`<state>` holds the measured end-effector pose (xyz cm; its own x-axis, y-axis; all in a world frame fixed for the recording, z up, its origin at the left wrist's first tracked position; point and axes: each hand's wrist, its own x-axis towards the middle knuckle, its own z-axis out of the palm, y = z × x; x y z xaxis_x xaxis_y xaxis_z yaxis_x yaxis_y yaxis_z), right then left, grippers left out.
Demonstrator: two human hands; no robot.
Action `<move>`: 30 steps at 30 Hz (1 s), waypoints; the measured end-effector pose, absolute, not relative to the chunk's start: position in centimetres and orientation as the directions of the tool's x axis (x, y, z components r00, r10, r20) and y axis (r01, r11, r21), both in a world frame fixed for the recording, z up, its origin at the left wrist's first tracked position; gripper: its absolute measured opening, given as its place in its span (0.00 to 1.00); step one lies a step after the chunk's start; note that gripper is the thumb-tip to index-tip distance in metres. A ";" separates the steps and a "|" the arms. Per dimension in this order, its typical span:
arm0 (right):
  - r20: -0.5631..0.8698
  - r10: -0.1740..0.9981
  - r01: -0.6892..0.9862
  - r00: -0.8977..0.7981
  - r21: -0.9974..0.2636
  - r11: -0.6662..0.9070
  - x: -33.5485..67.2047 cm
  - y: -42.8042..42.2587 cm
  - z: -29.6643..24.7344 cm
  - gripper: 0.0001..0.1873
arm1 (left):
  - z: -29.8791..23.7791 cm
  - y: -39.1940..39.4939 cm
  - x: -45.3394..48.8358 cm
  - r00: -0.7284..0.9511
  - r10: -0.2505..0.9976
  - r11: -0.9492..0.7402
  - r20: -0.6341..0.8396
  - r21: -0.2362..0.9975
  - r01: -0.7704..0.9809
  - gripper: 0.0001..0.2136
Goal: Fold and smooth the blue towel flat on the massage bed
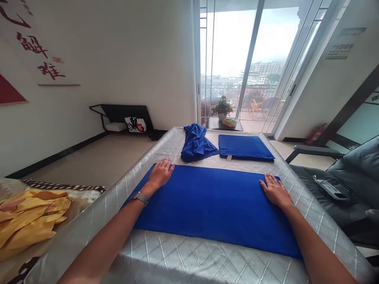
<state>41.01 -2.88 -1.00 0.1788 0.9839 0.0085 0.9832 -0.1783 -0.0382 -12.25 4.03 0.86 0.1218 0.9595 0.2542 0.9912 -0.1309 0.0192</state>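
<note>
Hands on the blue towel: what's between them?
Head view: between the left hand and right hand lies only flat blue towel; nothing rests on it.

Three blue towels (216,205), two hands (161,173).

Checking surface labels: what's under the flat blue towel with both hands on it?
The flat blue towel lies on a silver quilted mattress, visible all around it. Left hand and right hand press its far corners. Anything between towel and mattress is covered.

Left hand (160,173) and right hand (274,191) flat on blue towel (213,205), silver quilted mattress (177,260)
</note>
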 end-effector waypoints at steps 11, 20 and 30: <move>0.013 0.985 0.984 0.174 -0.044 -0.173 40.8 -3.1 -0.8 0.39 | -0.6 1.5 6.4 0.537 0.835 -0.551 0.120 0.202 0.810 0.35; 0.007 0.985 0.984 0.171 -0.049 -0.171 40.9 -3.0 -0.8 0.39 | 0.1 3.4 -1.2 0.380 0.924 -0.379 0.033 0.191 0.906 0.39; 0.022 0.984 0.983 0.175 -0.060 -0.173 41.1 -3.1 -0.9 0.40 | -0.3 5.3 -13.5 0.130 0.991 -0.126 -0.021 0.138 0.982 0.39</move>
